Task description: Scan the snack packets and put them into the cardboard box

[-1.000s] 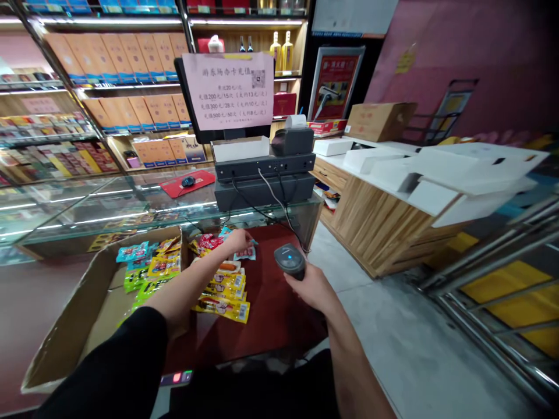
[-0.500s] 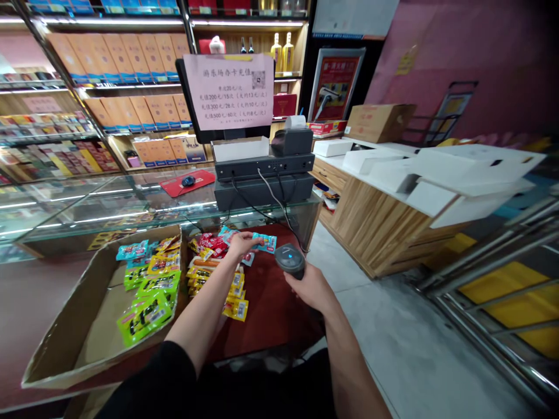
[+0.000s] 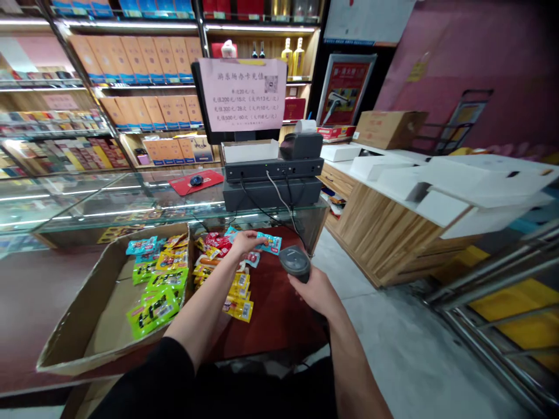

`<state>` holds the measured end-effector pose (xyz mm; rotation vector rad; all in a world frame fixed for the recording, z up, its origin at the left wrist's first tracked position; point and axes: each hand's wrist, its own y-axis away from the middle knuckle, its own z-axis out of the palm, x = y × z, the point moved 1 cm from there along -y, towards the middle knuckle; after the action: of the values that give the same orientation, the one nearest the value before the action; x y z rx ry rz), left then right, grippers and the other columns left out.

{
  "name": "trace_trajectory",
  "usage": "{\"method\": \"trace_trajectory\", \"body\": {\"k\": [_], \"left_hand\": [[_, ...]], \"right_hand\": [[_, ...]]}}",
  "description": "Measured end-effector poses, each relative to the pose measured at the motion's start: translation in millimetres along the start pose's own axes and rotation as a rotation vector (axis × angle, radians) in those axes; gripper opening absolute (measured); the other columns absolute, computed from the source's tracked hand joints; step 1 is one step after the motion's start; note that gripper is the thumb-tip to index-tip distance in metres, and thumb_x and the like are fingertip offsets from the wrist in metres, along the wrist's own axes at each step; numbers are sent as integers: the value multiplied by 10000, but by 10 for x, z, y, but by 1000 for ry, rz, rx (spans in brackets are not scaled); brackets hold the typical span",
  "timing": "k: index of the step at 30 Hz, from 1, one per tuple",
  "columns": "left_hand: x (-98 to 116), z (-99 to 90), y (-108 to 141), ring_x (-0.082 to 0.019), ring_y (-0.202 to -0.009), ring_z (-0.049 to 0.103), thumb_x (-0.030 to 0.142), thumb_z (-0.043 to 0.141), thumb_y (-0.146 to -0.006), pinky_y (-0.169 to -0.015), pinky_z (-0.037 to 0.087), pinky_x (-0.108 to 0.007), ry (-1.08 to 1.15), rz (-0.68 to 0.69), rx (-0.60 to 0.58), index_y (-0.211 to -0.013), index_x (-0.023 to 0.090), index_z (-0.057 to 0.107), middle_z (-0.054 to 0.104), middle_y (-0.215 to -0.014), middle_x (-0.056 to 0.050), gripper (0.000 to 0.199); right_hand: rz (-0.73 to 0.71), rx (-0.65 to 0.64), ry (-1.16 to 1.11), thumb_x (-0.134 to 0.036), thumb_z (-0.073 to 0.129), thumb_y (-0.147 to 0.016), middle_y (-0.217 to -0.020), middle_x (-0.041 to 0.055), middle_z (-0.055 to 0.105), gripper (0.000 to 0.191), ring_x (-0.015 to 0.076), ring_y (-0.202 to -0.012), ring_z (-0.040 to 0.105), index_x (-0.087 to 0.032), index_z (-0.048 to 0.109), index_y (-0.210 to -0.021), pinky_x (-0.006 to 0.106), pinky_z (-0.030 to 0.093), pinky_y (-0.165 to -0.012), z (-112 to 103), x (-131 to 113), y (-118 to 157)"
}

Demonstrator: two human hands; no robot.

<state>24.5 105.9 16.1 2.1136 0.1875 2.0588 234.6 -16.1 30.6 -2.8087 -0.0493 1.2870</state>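
Between the fingers of my left hand [image 3: 247, 243] is a small blue snack packet [image 3: 271, 244], held by its left end above the dark red table [image 3: 279, 314]. My right hand [image 3: 315, 290] is wrapped round the handle of a grey barcode scanner [image 3: 295, 262], whose head sits just right of the packet, apart from it. Beneath my left forearm lie yellow snack packets [image 3: 239, 305], with red packets [image 3: 217, 242] behind them. To the left, a shallow cardboard box [image 3: 94, 291] holds green packets [image 3: 152, 311], along with yellow and blue ones.
Behind the table stands a glass counter [image 3: 131, 203] with a black cash drawer unit [image 3: 273, 192], a monitor covered by a pink notice [image 3: 247, 96], and a mouse [image 3: 196, 180]. Cables hang down near my hands. A wooden cabinet [image 3: 371, 233] and metal rails [image 3: 484, 343] are on the right.
The blue light on top of the barcode scanner has gone out. The whole view has shifted slightly; both hands keep their holds, and the packet stays near the scanner.
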Motion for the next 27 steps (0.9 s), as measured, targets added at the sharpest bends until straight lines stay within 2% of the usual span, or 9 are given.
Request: {"method": "trace_trajectory", "body": {"k": [2,4,8,10,13,16,20,24,27], "left_hand": [[190,-173,4,-146,-672,692,339,858,-629,-615,578,-242,-23,68,-7,-750,125,675,733,-772,-60,307],[411,-454,12,-156,-690,695,347,866,-613,-644,587,-259,-79,88,22,-756,131,684,729,-757,-48,317],[711,-1324,115,-146,-678,673,310,895,-557,-676,595,-285,-88,77,162,-692,125,657,679,-682,-3,330],[710,-1843,225,-124,-653,648,280,911,-517,-685,597,-279,-39,77,262,-628,123,619,626,-624,23,350],[554,-2575,421,-109,-626,614,235,943,-428,-670,609,-279,21,9,394,-595,120,589,570,-580,36,407],[373,-3137,580,-124,-644,625,213,952,-406,-616,613,-276,86,-67,542,-640,104,610,610,-639,3,428],[249,-3564,666,-149,-659,651,187,939,-447,-590,610,-266,84,-101,641,-632,88,599,630,-658,-25,399],[153,-3748,673,-153,-628,655,182,939,-438,-600,599,-261,-4,-159,618,-638,90,609,644,-628,-36,397],[78,-3854,692,-157,-548,629,260,938,-446,-563,581,-275,-246,-180,641,-637,115,636,620,-557,-18,386]], "right_hand": [[-1,-18,-4,-377,621,-788,-654,28,712,285,216,-673,710,-186,670,-994,268,507,-594,46,-45,-38],[18,-60,-15,-378,624,-786,-607,18,697,251,202,-593,690,-193,658,-953,265,498,-562,115,-119,-82],[23,-177,-23,-379,616,-794,-549,19,674,189,189,-475,647,-198,636,-846,272,482,-502,285,-315,-153],[9,-222,-17,-384,618,-794,-539,19,670,191,192,-463,642,-200,636,-841,272,474,-481,372,-407,-181],[-29,-259,0,-386,608,-803,-546,22,678,196,192,-466,642,-199,640,-852,270,464,-477,501,-527,-223],[-67,-281,25,-394,602,-808,-551,31,687,210,198,-474,646,-194,651,-850,269,455,-479,638,-635,-267],[-95,-312,38,-406,621,-795,-583,41,708,262,209,-483,653,-186,675,-928,275,450,-481,840,-756,-309],[-133,-297,105,-417,618,-794,-675,67,739,311,249,-618,707,-187,675,-995,297,486,-558,1026,-869,-333],[-162,-282,177,-439,610,-793,-870,107,766,352,285,-831,729,-178,667,-1022,319,519,-682,1130,-960,-348]]}}
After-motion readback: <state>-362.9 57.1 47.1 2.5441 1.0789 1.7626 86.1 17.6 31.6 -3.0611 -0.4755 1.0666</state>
